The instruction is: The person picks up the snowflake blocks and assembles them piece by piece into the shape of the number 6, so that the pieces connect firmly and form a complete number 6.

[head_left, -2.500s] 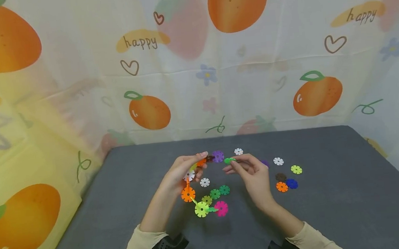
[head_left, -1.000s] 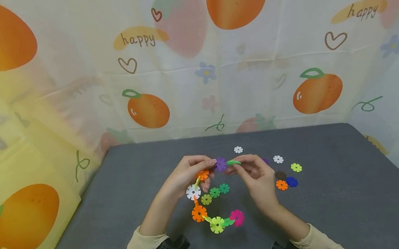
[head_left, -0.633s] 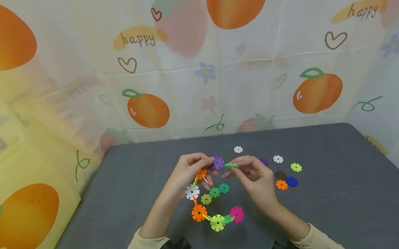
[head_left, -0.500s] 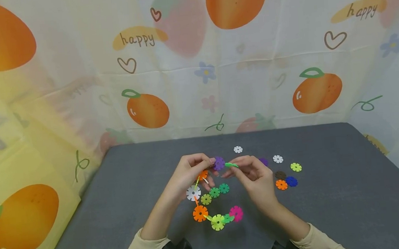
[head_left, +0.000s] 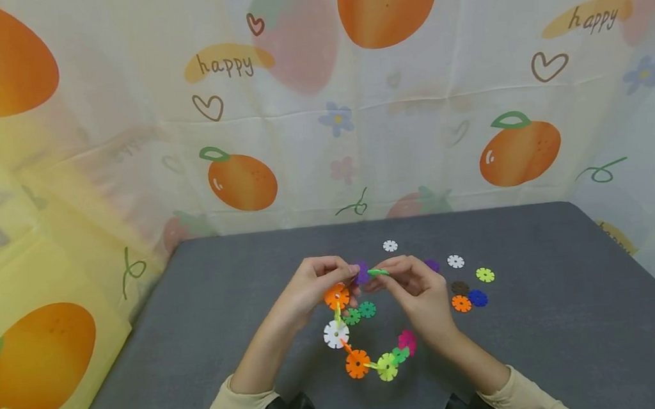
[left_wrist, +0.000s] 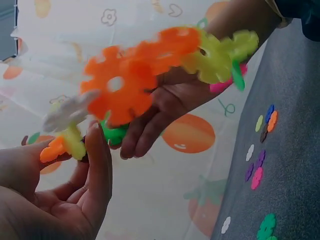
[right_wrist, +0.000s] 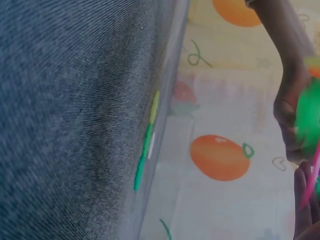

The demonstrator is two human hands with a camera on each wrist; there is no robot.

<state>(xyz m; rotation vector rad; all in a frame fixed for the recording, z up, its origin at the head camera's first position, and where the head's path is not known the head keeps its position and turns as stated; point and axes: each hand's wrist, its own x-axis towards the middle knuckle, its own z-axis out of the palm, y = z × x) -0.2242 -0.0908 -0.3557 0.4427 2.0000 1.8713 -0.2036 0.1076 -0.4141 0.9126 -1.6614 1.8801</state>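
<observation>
My left hand (head_left: 311, 295) pinches a purple notched plastic disc (head_left: 362, 272) at the top end of a chain of slotted-together discs. Below it the chain hangs in a curve through an orange disc (head_left: 336, 296), a white disc (head_left: 336, 334), a second orange disc (head_left: 358, 364) and a yellow-green disc (head_left: 387, 367) to a pink disc (head_left: 407, 342). Between thumb and fingers, my right hand (head_left: 421, 290) pinches a bright green disc (head_left: 378, 272), seen edge-on. It meets the purple disc's right edge; I cannot tell whether their slots interlock.
Loose discs lie on the dark grey table (head_left: 203, 381). Dark green discs (head_left: 367, 309) are behind the chain. Right of my right hand are white (head_left: 456, 261), yellow (head_left: 485, 275), blue (head_left: 477, 298), orange (head_left: 461, 304) and brown (head_left: 459, 288) discs. Another white disc (head_left: 390, 246) lies farther back.
The green disc, briefly apart from the purple one, is against its edge again. The hanging chain has swung right and its pink end has risen slightly. Both hands keep their pinch.
</observation>
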